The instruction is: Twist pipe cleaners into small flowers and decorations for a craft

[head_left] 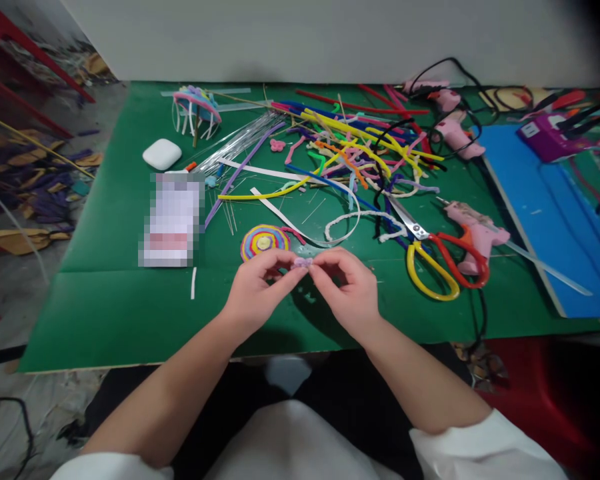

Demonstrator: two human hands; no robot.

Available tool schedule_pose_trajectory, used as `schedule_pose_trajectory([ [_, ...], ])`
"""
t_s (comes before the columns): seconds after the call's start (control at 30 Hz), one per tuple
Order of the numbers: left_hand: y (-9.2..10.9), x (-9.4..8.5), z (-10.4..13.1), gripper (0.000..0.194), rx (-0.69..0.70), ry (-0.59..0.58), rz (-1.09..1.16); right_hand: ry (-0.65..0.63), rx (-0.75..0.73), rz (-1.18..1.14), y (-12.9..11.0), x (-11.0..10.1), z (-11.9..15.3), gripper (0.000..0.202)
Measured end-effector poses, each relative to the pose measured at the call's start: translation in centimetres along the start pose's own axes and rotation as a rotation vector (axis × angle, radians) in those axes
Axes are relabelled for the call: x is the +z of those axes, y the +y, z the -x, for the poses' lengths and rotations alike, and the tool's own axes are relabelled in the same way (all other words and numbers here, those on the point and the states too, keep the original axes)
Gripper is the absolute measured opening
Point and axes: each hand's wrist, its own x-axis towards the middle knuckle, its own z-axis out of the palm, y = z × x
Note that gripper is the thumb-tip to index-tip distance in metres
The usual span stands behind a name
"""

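Between my two hands is a small lilac piece of pipe cleaner [303,263], bent into a compact shape. My left hand [257,287] pinches its left side between thumb and fingers. On the other side, my right hand [349,288] grips it in the same way. Just beyond my left hand lies a round coil [265,243] of striped yellow, blue, pink and red pipe cleaner. A pile of loose pipe cleaners [353,153] in many colours spreads behind. Scissors [433,253] with yellow and red handles lie open to the right of my right hand.
Pink glue guns [475,230] with cords lie at the right, near a blue board [545,213]. A blurred phone [173,220], a white case [162,155] and a small pipe-cleaner umbrella shape [197,107] are at the left. A pale wall [330,40] borders the green table [130,320].
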Motion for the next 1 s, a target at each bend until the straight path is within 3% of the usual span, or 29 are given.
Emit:
schedule_pose_trajectory([
  [0.4, 0.19, -0.25, 0.01, 0.006, 0.243, 0.021, -0.256, -0.039, 0.014, -0.025, 0.14, -0.11, -0.11, 0.005],
  [0.63, -0.01, 0.04, 0.06, 0.011, 0.149, 0.017, -0.122, -0.014, 0.033, -0.030, 0.27, -0.06, -0.10, 0.005],
  [0.77, -0.18, -0.01, 0.16, 0.011, 0.136, 0.076, -0.044, -0.077, 0.027, 0.029, 0.38, 0.17, -0.12, 0.006],
  [1.0, -0.08, -0.06, 0.21, 0.022, 0.189, 0.143, -0.138, -0.102, 0.091, 0.029, 0.23, 0.15, -0.08, 0.012],
])
